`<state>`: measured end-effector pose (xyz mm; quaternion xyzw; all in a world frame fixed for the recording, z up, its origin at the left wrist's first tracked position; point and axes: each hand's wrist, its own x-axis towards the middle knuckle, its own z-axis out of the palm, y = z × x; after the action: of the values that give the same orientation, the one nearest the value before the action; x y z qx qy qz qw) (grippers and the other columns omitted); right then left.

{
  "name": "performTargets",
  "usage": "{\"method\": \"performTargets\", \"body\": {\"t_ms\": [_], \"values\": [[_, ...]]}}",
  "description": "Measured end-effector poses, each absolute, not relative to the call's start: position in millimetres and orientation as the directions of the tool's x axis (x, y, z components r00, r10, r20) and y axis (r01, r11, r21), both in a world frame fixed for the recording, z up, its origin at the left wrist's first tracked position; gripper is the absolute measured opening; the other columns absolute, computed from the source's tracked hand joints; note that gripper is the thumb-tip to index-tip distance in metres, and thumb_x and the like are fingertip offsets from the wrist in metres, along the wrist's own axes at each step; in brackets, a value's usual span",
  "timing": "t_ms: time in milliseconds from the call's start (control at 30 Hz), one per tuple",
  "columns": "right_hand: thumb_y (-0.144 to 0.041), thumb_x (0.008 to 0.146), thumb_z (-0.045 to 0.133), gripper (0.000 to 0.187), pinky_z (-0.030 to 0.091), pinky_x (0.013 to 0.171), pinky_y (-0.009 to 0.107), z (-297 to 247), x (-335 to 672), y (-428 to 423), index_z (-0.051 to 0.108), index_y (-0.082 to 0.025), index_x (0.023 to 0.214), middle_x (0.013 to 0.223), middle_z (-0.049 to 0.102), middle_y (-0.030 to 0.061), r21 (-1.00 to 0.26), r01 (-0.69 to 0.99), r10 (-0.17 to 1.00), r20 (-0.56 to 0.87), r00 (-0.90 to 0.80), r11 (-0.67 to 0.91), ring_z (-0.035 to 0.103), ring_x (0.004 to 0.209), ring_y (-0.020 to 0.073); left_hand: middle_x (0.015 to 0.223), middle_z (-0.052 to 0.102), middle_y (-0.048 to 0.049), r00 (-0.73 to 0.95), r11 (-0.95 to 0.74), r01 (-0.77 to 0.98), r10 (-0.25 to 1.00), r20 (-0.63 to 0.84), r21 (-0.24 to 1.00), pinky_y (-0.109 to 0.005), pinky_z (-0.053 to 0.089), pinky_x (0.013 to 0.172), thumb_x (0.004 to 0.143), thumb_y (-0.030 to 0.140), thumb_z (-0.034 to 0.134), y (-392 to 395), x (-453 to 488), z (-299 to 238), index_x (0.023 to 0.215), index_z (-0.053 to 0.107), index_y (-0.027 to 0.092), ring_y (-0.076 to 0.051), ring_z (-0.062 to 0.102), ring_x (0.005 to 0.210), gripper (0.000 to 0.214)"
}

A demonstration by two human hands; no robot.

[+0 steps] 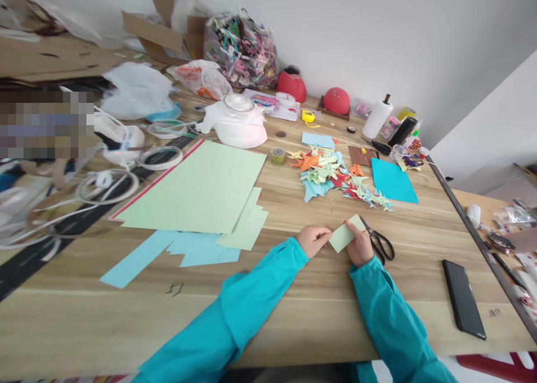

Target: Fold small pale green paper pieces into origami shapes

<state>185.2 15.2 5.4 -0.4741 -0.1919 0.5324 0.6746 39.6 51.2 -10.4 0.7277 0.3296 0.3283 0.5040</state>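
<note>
A small rectangle of light green paper (pixel 342 239) is held up between both hands above the wooden table. My right hand (pixel 359 246) grips its right side, thumb on top. At the left corner, the fingers of my left hand (pixel 312 240) are pinched together on the paper's edge. Black-handled scissors (pixel 384 246) lie on the table just right of my right hand, partly hidden by it. Beyond the hands is a pile of folded paper figures (pixel 323 170) in orange, green, blue and red.
Large green sheets (pixel 197 187) and blue paper strips (pixel 138 260) lie to the left. A black phone (pixel 464 299) rests at the right. Farther back are a turquoise sheet (pixel 394 180), a yellow tape measure (pixel 307 116), a paper roll (pixel 377 119) and red pincushions (pixel 336 101).
</note>
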Motion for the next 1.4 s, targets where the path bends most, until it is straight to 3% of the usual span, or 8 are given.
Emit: {"method": "performTargets", "body": {"t_ms": [233,567,667,800,1000,1200,1400], "values": [[-0.026,0.061,0.072,0.014,0.044,0.051,0.023,2,195,19,0.064,-0.017,0.069,0.059,0.061,-0.0029,-0.809,-0.583,0.883,-0.325,0.339,-0.074,0.055,0.053,0.0112,0.056,0.055,-0.0006,0.535,-0.31,0.154,0.825,0.185,0.938,-0.02,0.036,0.05,0.073,0.025,0.053,50,39,-8,0.061,0.061,0.013,-0.009,0.047,0.051,0.019],[-0.03,0.066,0.067,0.012,0.049,0.059,0.027,-9,203,24,0.06,-0.02,0.067,0.061,0.063,-0.0024,-0.795,-0.607,0.866,-0.308,0.394,-0.006,0.059,0.058,0.0134,0.054,0.052,0.0002,0.538,-0.293,0.144,0.825,0.174,0.945,-0.02,0.033,0.047,0.071,0.024,0.052,50,37,-6,0.058,0.059,0.013,-0.008,0.043,0.048,0.018],[-0.026,0.066,0.067,0.009,0.05,0.062,0.026,-7,205,25,0.059,-0.021,0.065,0.061,0.063,-0.0038,-0.739,-0.673,0.871,-0.316,0.376,0.023,0.06,0.059,0.0126,0.052,0.053,0.0002,0.52,-0.23,0.123,0.843,0.134,0.965,-0.02,0.034,0.046,0.071,0.028,0.052,50,37,-9,0.06,0.059,0.013,-0.008,0.044,0.046,0.02],[-0.028,0.07,0.064,0.01,0.05,0.069,0.027,-4,203,24,0.063,-0.02,0.076,0.075,0.067,-0.0024,-0.723,-0.69,0.928,-0.247,0.281,0.016,0.061,0.072,0.0133,0.049,0.053,0.0012,0.482,-0.023,0.015,0.876,0.013,1.0,-0.021,0.039,0.044,0.071,0.035,0.055,52,38,-13,0.065,0.058,0.013,-0.01,0.051,0.044,0.023],[-0.028,0.066,0.07,0.013,0.047,0.058,0.025,-7,199,22,0.063,-0.018,0.069,0.066,0.064,-0.0026,-0.821,-0.562,0.908,-0.154,0.39,0.102,0.057,0.061,0.011,0.042,0.054,0.0025,0.381,0.145,-0.113,0.92,-0.092,0.983,-0.021,0.039,0.038,0.065,0.042,0.062,53,39,-7,0.064,0.057,0.014,-0.011,0.049,0.038,0.028],[-0.028,0.063,0.072,0.017,0.028,0.038,0.019,-6,198,18,0.063,-0.015,0.066,0.037,0.04,-0.0095,-0.914,-0.39,0.891,-0.079,0.448,0.115,0.033,0.036,0.0038,0.037,0.052,0.0031,0.214,0.119,-0.219,0.974,-0.072,0.968,-0.021,0.037,0.035,0.064,0.044,0.064,60,33,2,0.056,0.056,0.014,-0.009,0.046,0.032,0.032],[-0.039,0.072,0.064,0.026,0.024,0.039,0.02,-10,198,15,0.053,-0.016,0.064,0.038,0.039,-0.0094,-0.991,-0.091,0.904,0.049,0.424,0.097,0.032,0.036,0.0049,0.036,0.052,0.0042,0.148,0.109,-0.264,0.986,-0.072,0.958,-0.021,0.038,0.035,0.061,0.043,0.068,68,29,-1,0.056,0.057,0.014,-0.009,0.047,0.031,0.032]]}}
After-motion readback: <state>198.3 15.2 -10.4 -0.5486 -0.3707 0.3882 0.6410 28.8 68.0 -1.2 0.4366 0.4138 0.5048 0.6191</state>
